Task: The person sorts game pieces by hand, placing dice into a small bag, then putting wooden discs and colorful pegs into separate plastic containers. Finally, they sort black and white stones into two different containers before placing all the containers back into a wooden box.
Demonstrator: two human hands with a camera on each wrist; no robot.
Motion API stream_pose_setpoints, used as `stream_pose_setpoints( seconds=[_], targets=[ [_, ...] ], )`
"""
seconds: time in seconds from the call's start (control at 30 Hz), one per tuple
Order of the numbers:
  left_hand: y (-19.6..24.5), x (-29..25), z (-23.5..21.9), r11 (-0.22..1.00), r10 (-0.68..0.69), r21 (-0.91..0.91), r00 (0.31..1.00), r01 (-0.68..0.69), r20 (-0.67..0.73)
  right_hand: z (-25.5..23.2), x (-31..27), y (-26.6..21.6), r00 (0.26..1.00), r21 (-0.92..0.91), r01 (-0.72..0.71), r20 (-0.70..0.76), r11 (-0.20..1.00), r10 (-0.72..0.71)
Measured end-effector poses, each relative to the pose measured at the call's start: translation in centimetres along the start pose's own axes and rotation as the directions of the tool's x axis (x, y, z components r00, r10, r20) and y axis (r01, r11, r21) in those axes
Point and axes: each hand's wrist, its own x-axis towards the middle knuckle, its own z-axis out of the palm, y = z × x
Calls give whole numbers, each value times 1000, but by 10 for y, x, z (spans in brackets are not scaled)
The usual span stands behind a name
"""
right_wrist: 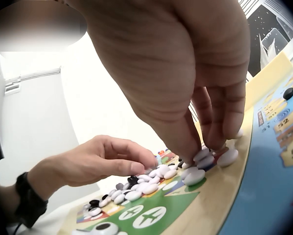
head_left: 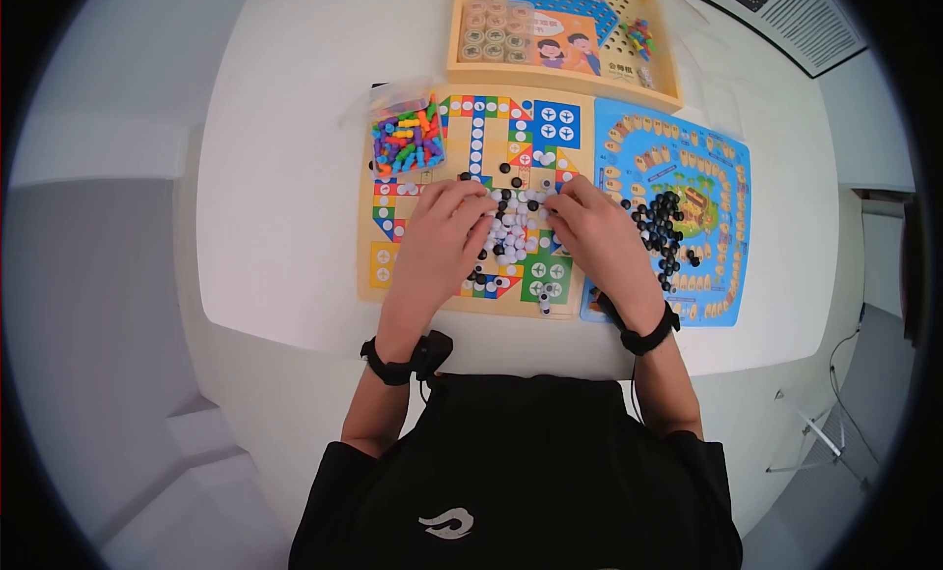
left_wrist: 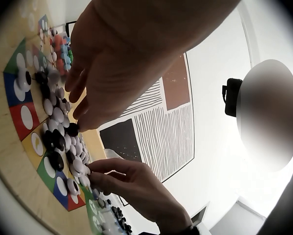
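Black and white Go stones lie mixed in a pile (head_left: 511,238) on a colourful ludo-style board (head_left: 378,290). My left hand (head_left: 447,241) bends over the pile's left side, thumb and fingers apart; in the left wrist view a black stone (left_wrist: 73,129) sits right at its fingertips. From the right, my right hand (head_left: 604,241) reaches down with curled fingers. In the right wrist view its thumb and fingertips pinch at white stones (right_wrist: 203,157) near the board's edge. A separate heap of black stones (head_left: 663,231) lies on the blue board (head_left: 732,226), beside the right hand.
A clear bag of coloured pegs (head_left: 408,142) lies on the ludo board's upper left. Behind the boards stands a wooden box (head_left: 565,77) holding round Chinese chess pieces (head_left: 496,31), a booklet (head_left: 568,44) and more pegs (head_left: 638,37). Loose black stones (head_left: 516,182) lie above the pile.
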Motion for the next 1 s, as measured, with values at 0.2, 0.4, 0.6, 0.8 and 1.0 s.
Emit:
stream_pose_setpoints(
  seconds=[0.2,0.4,0.6,0.8,1.0],
  targets=[
    [-7,-11,-6,999,31,39,999,-32,45,6,1,-1,998,15,-47,-38,999,48],
    [1,-14,-16,999,-24,42,994,19,106,1,-5,5,995,47,-97,-11,994,98],
    [-11,-24,-18,999,-45,20,996,44,77,-46,-22,25,936,77,-337,-81,938,343],
    [-9,-21,-16,998,-45,53,997,41,69,-41,-5,13,989,11,-106,-102,994,106],
    [-7,-14,-17,998,-60,36,994,56,96,9,45,-6,971,-39,226,-68,973,-229]
  ],
)
